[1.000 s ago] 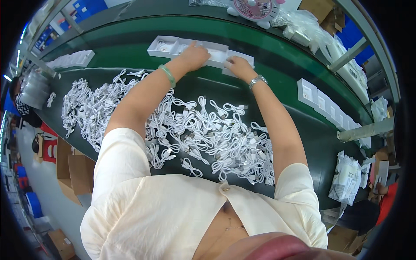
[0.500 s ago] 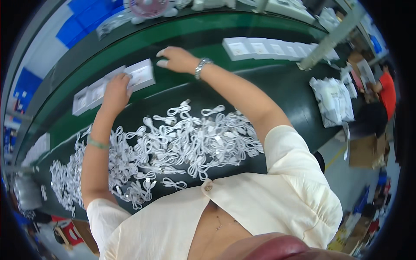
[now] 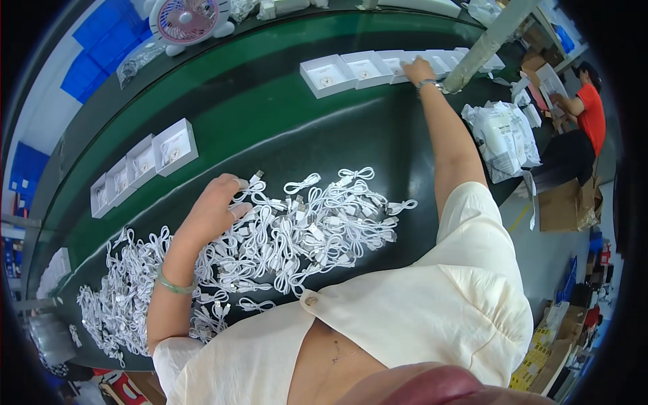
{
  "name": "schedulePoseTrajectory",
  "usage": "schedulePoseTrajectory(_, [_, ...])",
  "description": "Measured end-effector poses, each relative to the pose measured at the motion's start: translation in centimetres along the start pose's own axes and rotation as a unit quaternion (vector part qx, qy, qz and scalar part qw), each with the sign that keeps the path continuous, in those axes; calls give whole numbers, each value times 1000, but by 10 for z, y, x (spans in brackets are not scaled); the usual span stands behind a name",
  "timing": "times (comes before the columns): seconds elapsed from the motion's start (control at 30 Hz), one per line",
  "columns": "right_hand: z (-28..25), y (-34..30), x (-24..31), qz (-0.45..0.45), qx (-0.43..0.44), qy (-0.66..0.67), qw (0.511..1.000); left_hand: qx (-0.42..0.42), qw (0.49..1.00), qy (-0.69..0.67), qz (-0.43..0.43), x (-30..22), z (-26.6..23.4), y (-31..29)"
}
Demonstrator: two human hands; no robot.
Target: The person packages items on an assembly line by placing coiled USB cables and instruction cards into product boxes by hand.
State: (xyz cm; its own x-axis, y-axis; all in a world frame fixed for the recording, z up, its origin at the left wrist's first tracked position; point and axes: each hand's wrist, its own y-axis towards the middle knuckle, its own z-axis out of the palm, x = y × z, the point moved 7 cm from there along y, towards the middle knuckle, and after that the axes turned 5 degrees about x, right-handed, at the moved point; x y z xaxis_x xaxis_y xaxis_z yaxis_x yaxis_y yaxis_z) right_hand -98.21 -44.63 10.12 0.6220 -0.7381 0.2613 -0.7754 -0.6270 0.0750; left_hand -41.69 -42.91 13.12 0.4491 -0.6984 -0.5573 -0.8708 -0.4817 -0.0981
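My left hand [image 3: 219,206] is at the far edge of a pile of white coiled cables [image 3: 290,233]. Its thumb and fingers are spread apart around the end of one cable, touching the pile. My right arm stretches far out to the right. There my right hand [image 3: 418,70] has its fingers curled over the edge of a white open box [image 3: 397,65] in a row of such boxes. The near box [image 3: 327,76] of that row shows a small gold-coloured mark inside. A second, shorter row of white boxes [image 3: 174,147] stands at the left, apart from both hands.
A post [image 3: 489,47] rises just beyond my right hand. White plastic bags [image 3: 503,138] lie at the table's right end. A pink and white fan [image 3: 187,19] stands at the back left beside blue bins [image 3: 101,40]. A co-worker in a red top [image 3: 590,115] is at the far right.
My left hand has left the left row of boxes and come down to the cables. My right hand has moved right to the other row. The view has shifted.
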Motion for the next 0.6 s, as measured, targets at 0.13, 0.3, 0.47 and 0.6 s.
schedulePoseTrajectory(0.13, [22,3,-11,-14,57,-27,998,-19,1000,6,-7,-2,6,2])
schedulePoseTrajectory(0.3, [22,-25,43,-59,78,-68,993,-42,993,-75,-75,22,15,2])
schedulePoseTrajectory(0.47, [44,-55,99,-171,51,-10,984,-46,967,-228,-104,55,17,4])
schedulePoseTrajectory(0.6, [64,-90,148,-247,92,44,964,-74,929,-309,-191,68,7,0])
